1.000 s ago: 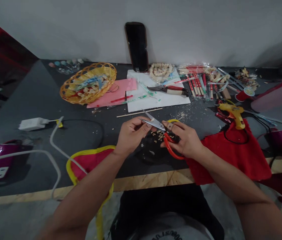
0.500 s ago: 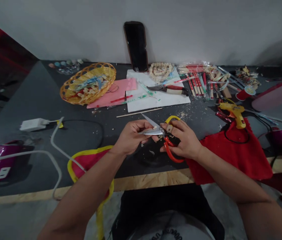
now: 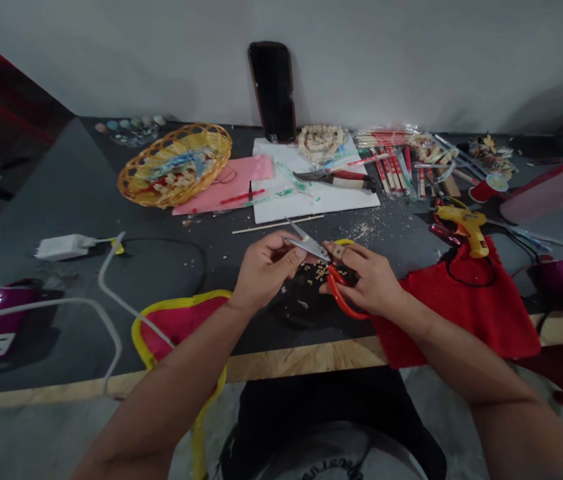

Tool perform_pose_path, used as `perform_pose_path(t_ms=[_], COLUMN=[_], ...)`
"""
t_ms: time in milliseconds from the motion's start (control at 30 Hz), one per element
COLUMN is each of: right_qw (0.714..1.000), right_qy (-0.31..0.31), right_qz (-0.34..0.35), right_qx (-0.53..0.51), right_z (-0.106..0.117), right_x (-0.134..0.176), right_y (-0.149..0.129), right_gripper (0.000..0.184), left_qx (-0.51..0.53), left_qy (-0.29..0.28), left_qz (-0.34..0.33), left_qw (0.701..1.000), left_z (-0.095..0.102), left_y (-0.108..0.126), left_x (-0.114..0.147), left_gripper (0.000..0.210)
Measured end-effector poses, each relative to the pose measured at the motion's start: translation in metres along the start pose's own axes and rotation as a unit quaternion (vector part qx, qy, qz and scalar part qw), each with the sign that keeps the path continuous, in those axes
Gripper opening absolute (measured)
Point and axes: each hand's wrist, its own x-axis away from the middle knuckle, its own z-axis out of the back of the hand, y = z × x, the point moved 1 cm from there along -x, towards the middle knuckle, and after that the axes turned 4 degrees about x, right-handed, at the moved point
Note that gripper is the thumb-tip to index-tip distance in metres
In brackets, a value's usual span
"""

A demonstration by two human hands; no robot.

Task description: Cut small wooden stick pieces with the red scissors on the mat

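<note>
Scissors [image 3: 344, 297] with red and yellow handles are in my right hand [image 3: 374, 280], its fingers through the loops. Their blades are partly apart and point up and left toward my left hand [image 3: 268, 270]. That hand is closed in a pinch right at the blades. A small pale piece of wood [image 3: 306, 239] shows between the blades at its fingertips; most of it is hidden. Tiny pale cut bits [image 3: 320, 272] lie on the dark table under the scissors. Behind the hands lies a thin wooden stick [image 3: 278, 225].
A wicker basket [image 3: 128, 175], pliers [image 3: 354, 179] on white paper and a leaning phone [image 3: 274, 90] stand at the back. Wrapped chopsticks [image 3: 395, 167] and a yellow glue gun [image 3: 466, 223] on red cloth [image 3: 486, 313] are right. A white cable [image 3: 111, 293] crosses the left side.
The scissor blades have come closer together and turned slightly, and the lower blade has swung up. My left hand has shifted a little, with its thumb now by the blade.
</note>
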Motion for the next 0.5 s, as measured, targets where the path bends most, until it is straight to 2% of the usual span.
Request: perform_pose_path(t_ms=[100, 200, 500], right_qw=[1.0, 0.999, 0.998], right_qy=[-0.002, 0.004, 0.005], right_qz=[-0.012, -0.01, 0.017], right_qx=[0.01, 0.05, 0.061], right_z=[0.0009, 0.0016, -0.0012], right_x=[0.0003, 0.0009, 0.0018], right_y=[0.0013, 0.0023, 0.0026], right_gripper=[0.06, 0.065, 0.066], left_qx=[-0.04, -0.054, -0.022], left_qy=[0.007, -0.016, -0.054], left_qz=[-0.024, -0.031, 0.0], left_qw=[0.999, 0.998, 0.998], left_z=[0.0021, 0.0035, 0.0021], left_y=[-0.002, -0.0019, -0.0021], left_x=[-0.0016, -0.0006, 0.0028], left_gripper=[0.024, 0.021, 0.011])
